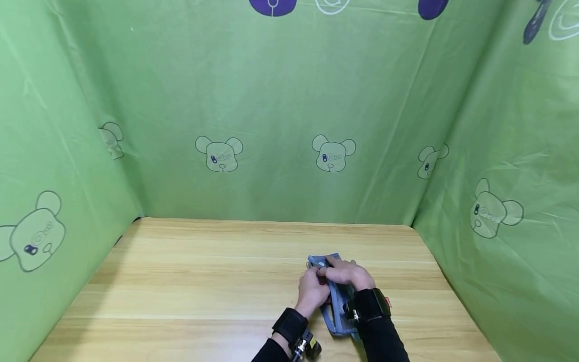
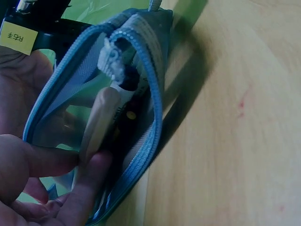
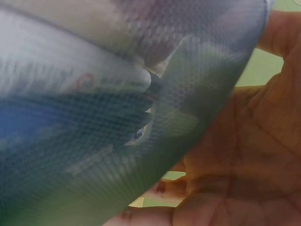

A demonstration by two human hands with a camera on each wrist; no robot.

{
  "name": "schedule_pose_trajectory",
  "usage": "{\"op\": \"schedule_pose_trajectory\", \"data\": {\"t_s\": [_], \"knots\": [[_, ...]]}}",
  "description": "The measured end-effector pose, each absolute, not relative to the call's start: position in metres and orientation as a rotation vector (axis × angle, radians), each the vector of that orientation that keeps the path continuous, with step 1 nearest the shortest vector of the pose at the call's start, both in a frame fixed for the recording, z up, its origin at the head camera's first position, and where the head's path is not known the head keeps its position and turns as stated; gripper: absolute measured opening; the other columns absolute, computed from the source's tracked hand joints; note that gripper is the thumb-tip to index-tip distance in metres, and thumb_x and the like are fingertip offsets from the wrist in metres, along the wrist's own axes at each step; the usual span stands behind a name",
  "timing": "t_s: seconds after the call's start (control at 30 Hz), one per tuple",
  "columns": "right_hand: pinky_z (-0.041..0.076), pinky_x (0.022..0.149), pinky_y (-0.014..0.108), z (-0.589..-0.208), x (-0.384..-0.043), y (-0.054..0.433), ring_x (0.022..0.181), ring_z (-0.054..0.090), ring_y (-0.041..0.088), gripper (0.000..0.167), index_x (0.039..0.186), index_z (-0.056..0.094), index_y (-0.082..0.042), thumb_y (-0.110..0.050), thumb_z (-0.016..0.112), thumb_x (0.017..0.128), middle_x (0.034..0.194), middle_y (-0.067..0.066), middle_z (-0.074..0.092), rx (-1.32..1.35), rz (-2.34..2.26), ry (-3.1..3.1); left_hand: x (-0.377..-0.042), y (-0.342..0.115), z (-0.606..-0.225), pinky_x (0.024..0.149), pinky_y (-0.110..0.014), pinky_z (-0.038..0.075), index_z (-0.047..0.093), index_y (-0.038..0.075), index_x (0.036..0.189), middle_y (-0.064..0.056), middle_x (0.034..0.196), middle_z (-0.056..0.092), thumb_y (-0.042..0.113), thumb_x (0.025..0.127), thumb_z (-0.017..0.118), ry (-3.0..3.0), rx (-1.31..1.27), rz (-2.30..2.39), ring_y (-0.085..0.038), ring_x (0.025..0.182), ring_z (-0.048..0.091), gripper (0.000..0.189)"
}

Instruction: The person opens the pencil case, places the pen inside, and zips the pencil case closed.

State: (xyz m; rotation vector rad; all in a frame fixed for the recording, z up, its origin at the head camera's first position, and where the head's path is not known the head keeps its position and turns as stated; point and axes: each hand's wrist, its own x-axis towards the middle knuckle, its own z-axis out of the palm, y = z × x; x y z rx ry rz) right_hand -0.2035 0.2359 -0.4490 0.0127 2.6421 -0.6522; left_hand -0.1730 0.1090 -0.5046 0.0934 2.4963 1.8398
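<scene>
A blue mesh pencil case (image 1: pixel 344 322) with a zipper lies lengthwise on the table, its mouth unzipped and gaping in the left wrist view. My left hand (image 1: pixel 312 291) reaches into that mouth. Its thumb and a finger pinch a beige, rounded stick-like pen (image 2: pixel 99 117). Beside this sit a white pen with a dark end (image 2: pixel 126 87) and a black item (image 2: pixel 124 123) with a yellowish dot. My right hand (image 1: pixel 349 274) grips the far end of the case. In the right wrist view its palm (image 3: pixel 254 141) faces the mesh, and printed white pen (image 3: pixel 70 61) shows through.
The wooden table (image 1: pixel 190 281) spreads to the left and right of the case. Green cloth (image 1: pixel 271 100) printed with bear heads hangs behind it and on both sides. Black wrist bands with cameras (image 1: pixel 312 347) sit on both wrists.
</scene>
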Motion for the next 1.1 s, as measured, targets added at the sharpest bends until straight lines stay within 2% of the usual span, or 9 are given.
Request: {"op": "schedule_pose_trajectory", "data": {"t_s": [0.17, 0.37, 0.8, 0.97, 1.1], "knots": [[0.021, 0.117, 0.075, -0.45, -0.204, 0.237, 0.146, 0.017, 0.065, 0.076, 0.157, 0.036, -0.013, -0.046, 0.055, 0.091, 0.156, 0.026, 0.044, 0.012, -0.684, 2.631, -0.175, 0.11, -0.504, 0.049, -0.023, 0.05, 0.067, 0.002, 0.092, -0.009, 0.079, 0.066, -0.005, 0.072, 0.065, 2.527, 0.103, 1.799, -0.014, 0.065, 0.061, 0.022], [0.024, 0.117, 0.072, -0.451, -0.204, 0.238, 0.146, 0.024, 0.063, 0.079, 0.158, 0.035, -0.01, -0.048, 0.054, 0.091, 0.155, 0.026, 0.045, -0.014, -0.654, 2.639, -0.178, 0.11, -0.504, 0.05, -0.023, 0.049, 0.067, 0.002, 0.09, -0.008, 0.079, 0.066, -0.005, 0.075, 0.064, 2.502, 0.084, 1.777, -0.015, 0.063, 0.062, 0.017], [0.016, 0.122, 0.069, -0.447, -0.206, 0.238, 0.144, 0.039, 0.051, 0.082, 0.157, 0.035, -0.008, -0.047, 0.055, 0.089, 0.152, 0.025, 0.05, -0.046, -0.662, 2.64, -0.185, 0.111, -0.503, 0.047, -0.023, 0.049, 0.067, -0.001, 0.088, -0.013, 0.082, 0.069, -0.01, 0.075, 0.06, 2.45, 0.097, 1.849, -0.015, 0.061, 0.063, 0.017], [0.023, 0.12, 0.067, -0.447, -0.206, 0.238, 0.142, 0.042, 0.051, 0.081, 0.157, 0.037, -0.011, -0.05, 0.056, 0.089, 0.15, 0.024, 0.052, -0.043, -0.645, 2.648, -0.187, 0.112, -0.505, 0.049, -0.023, 0.049, 0.067, -0.001, 0.088, -0.013, 0.084, 0.07, -0.01, 0.076, 0.061, 2.465, 0.077, 1.841, -0.016, 0.065, 0.063, 0.017], [0.024, 0.12, 0.067, -0.446, -0.206, 0.238, 0.141, 0.045, 0.049, 0.08, 0.156, 0.038, -0.011, -0.05, 0.056, 0.089, 0.15, 0.023, 0.052, -0.049, -0.648, 2.648, -0.19, 0.114, -0.508, 0.05, -0.023, 0.048, 0.069, -0.001, 0.09, -0.014, 0.084, 0.071, -0.009, 0.075, 0.063, 2.504, 0.074, 1.836, -0.017, 0.066, 0.064, 0.018]]}}
